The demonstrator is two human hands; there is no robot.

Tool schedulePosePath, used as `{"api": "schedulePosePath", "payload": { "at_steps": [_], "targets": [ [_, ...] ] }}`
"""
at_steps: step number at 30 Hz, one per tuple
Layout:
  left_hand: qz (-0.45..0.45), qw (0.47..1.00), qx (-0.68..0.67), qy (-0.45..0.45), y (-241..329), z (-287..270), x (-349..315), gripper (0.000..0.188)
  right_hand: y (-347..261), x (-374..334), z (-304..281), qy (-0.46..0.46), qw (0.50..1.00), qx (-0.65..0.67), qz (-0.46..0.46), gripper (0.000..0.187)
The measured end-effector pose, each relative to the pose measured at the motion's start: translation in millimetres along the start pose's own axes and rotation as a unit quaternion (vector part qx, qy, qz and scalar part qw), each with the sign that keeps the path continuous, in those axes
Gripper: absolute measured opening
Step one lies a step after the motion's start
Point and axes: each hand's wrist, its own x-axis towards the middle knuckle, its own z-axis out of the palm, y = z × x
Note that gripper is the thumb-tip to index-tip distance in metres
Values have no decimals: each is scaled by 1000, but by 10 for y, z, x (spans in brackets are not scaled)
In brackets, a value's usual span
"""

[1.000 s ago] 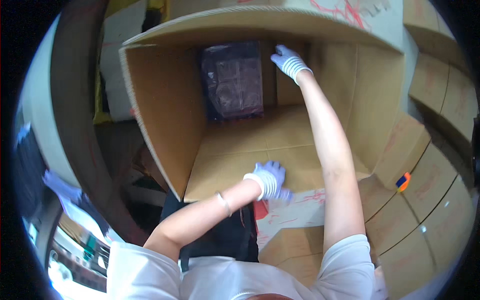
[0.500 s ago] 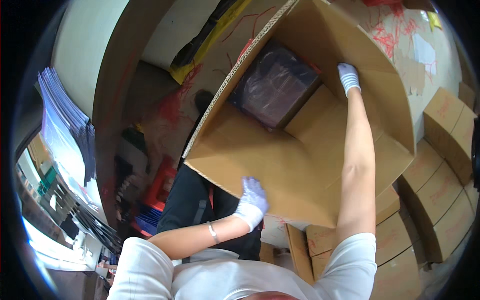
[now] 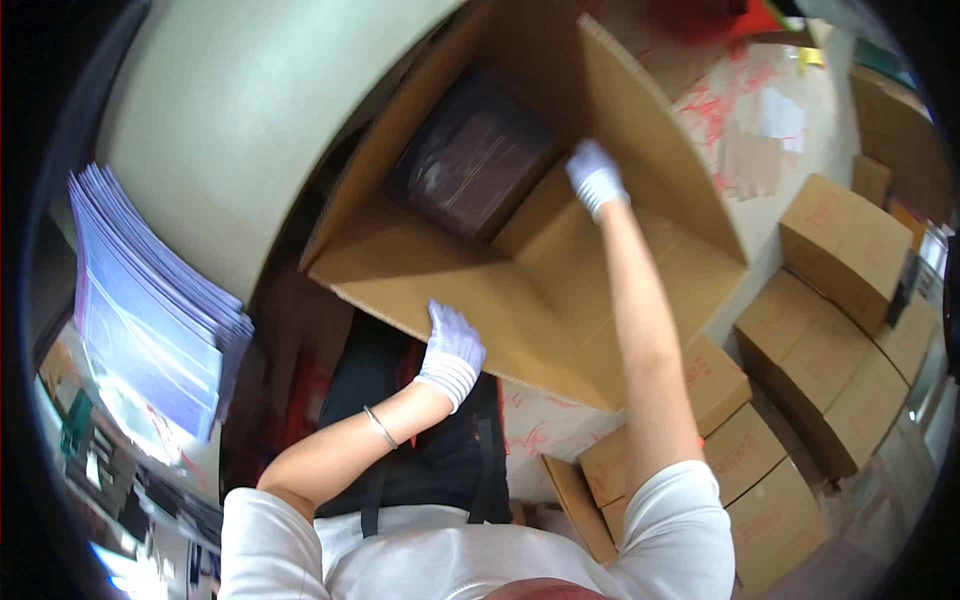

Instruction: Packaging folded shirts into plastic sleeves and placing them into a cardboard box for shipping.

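A large cardboard box (image 3: 590,290) with raised flaps stands tilted before me, its open top toward me. Inside, against its far left corner, lies a dark block-shaped bundle (image 3: 475,155) in clear plastic film. My left hand (image 3: 453,348), in a pale glove with a striped cuff, grips the box's near edge, fingers over the inner side of the flap. Reaching into the box, my right hand (image 3: 596,175), gloved the same way, is close to the right wall, beside the bundle. Its fingers are smeared, and whether it touches the wall is unclear.
On the right stand several closed cardboard boxes (image 3: 830,350) in rows. A thick stack of bluish-purple sheets (image 3: 150,300) is at the left, beside a pale rounded surface (image 3: 270,110). Red strands (image 3: 715,120) and paper scraps (image 3: 780,115) litter the floor beyond the box.
In the view, the box and bundle have shifted left and slightly up. My right hand has come away from high on the right wall toward the bundle; my left hand stays at the near edge.
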Motion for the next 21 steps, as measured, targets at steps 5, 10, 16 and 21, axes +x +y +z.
{"api": "schedulePosePath", "payload": {
  "at_steps": [5,10,16,21],
  "targets": [
    [56,993,-97,37,-82,164,-29,20,-784,-1840,-419,-268,919,-74,-279,18],
    [90,988,-94,87,-103,356,-199,20,-828,-3571,-558,-337,922,186,-30,61],
    [188,939,-253,140,-238,-204,-574,19,-779,-3794,-283,-279,955,-21,102,47],
    [52,872,-461,156,-347,-100,-1439,21,-681,-3626,-495,-288,957,-17,41,32]
  ]
}}
